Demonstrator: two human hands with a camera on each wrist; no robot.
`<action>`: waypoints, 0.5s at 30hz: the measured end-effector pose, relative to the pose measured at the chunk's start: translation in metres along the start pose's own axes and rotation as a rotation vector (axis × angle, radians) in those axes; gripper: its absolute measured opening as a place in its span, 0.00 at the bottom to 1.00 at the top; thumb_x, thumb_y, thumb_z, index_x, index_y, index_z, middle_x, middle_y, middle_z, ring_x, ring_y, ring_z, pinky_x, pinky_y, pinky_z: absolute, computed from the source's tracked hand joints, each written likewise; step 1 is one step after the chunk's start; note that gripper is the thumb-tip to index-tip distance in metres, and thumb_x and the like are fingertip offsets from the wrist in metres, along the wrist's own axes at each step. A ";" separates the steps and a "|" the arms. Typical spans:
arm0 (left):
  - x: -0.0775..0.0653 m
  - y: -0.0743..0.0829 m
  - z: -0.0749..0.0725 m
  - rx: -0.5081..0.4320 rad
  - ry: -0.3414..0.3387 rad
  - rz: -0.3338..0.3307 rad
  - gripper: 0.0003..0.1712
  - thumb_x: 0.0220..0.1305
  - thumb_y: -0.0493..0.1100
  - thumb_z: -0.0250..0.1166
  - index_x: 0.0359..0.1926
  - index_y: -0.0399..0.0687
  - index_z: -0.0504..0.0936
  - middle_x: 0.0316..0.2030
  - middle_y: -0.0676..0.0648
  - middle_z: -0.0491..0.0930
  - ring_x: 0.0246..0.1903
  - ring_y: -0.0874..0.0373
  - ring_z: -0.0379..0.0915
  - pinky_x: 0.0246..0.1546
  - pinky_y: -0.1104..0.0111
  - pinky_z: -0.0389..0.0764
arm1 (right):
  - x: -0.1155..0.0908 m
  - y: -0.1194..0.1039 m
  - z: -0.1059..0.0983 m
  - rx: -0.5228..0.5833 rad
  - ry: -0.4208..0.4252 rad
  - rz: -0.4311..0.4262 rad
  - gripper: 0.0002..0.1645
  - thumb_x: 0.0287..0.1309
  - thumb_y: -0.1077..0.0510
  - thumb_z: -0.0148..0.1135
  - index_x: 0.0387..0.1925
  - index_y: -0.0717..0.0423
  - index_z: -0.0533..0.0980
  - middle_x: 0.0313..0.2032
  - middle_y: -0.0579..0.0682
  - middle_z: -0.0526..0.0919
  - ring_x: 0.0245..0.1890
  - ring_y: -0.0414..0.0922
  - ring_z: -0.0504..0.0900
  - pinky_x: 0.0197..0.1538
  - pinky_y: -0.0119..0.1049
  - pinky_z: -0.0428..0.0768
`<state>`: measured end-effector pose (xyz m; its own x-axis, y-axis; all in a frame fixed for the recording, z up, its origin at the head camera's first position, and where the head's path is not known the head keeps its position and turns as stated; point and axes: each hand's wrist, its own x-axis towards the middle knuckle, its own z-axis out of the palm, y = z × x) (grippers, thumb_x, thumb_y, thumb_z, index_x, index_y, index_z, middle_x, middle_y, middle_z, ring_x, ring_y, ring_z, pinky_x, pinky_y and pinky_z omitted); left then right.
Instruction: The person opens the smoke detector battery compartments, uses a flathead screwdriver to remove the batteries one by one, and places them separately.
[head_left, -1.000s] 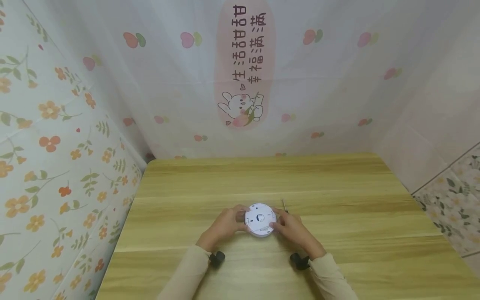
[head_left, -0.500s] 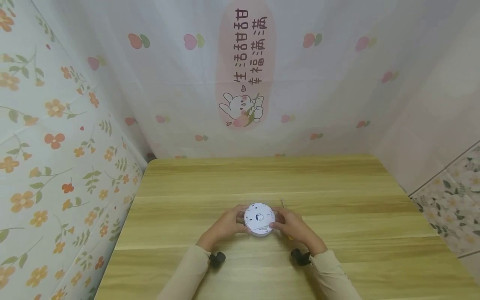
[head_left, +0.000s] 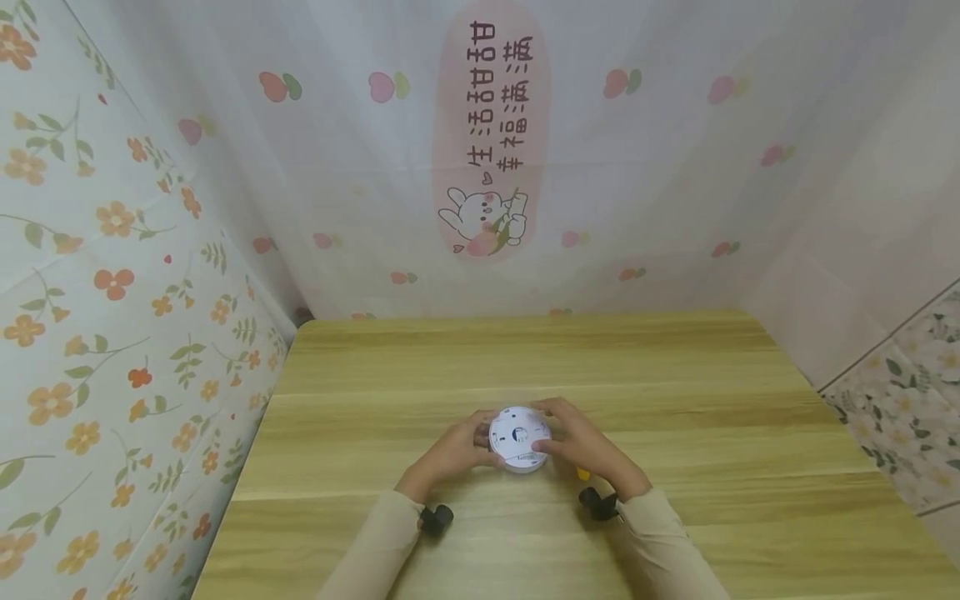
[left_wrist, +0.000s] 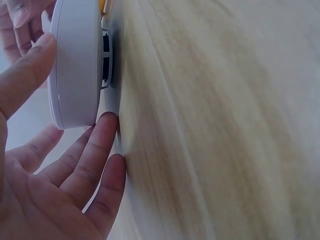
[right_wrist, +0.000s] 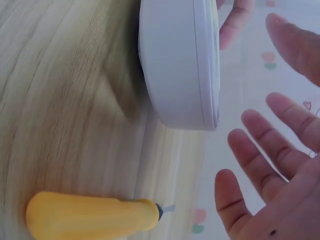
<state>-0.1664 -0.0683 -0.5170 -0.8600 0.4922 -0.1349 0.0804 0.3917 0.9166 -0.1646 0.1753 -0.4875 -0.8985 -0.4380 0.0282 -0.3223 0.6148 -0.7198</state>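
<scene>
A round white smoke detector (head_left: 517, 457) lies face down at the table's middle, its flat underside with slots and a printed label facing up. In the left wrist view its vented dome points toward the tabletop. My left hand (head_left: 452, 452) holds the detector at its left side, thumb on the upper rim and fingers by the lower edge. On the other side, my right hand (right_wrist: 282, 170) has its fingers spread and apart from the detector's wall. Below that hand lies a screwdriver with a yellow handle (right_wrist: 90, 215); in the head view the hand hides most of it.
The wooden table (head_left: 375, 358) meets a printed curtain (head_left: 345, 167) at the back. A flowered cloth (head_left: 135, 333) hangs along the left. Each wrist wears a small black camera (head_left: 437, 520).
My right hand has let go of the detector's side and spread its fingers, moving slightly up and away. It now covers the screwdriver's shaft. The detector and left hand have hardly moved.
</scene>
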 end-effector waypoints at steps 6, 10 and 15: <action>0.002 -0.001 0.000 0.000 -0.004 0.008 0.44 0.53 0.43 0.73 0.69 0.45 0.63 0.56 0.39 0.77 0.54 0.47 0.77 0.55 0.57 0.78 | 0.005 -0.005 0.001 -0.018 -0.032 -0.060 0.36 0.51 0.56 0.72 0.60 0.62 0.70 0.59 0.59 0.75 0.61 0.57 0.72 0.64 0.57 0.69; 0.003 -0.003 0.001 0.011 -0.010 0.006 0.45 0.53 0.44 0.73 0.69 0.48 0.62 0.57 0.41 0.77 0.54 0.48 0.77 0.55 0.58 0.78 | 0.008 -0.007 0.004 -0.061 -0.067 -0.070 0.37 0.50 0.56 0.72 0.61 0.62 0.69 0.60 0.59 0.75 0.62 0.58 0.72 0.64 0.57 0.69; 0.003 -0.003 0.001 0.032 -0.020 0.004 0.48 0.52 0.46 0.74 0.71 0.50 0.59 0.57 0.42 0.77 0.54 0.50 0.77 0.52 0.59 0.79 | 0.010 -0.008 0.006 -0.077 -0.079 -0.098 0.38 0.49 0.56 0.73 0.61 0.61 0.69 0.59 0.58 0.75 0.60 0.58 0.72 0.63 0.59 0.68</action>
<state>-0.1689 -0.0673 -0.5207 -0.8497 0.5086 -0.1393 0.0997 0.4143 0.9047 -0.1694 0.1620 -0.4863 -0.8364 -0.5467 0.0390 -0.4320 0.6138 -0.6607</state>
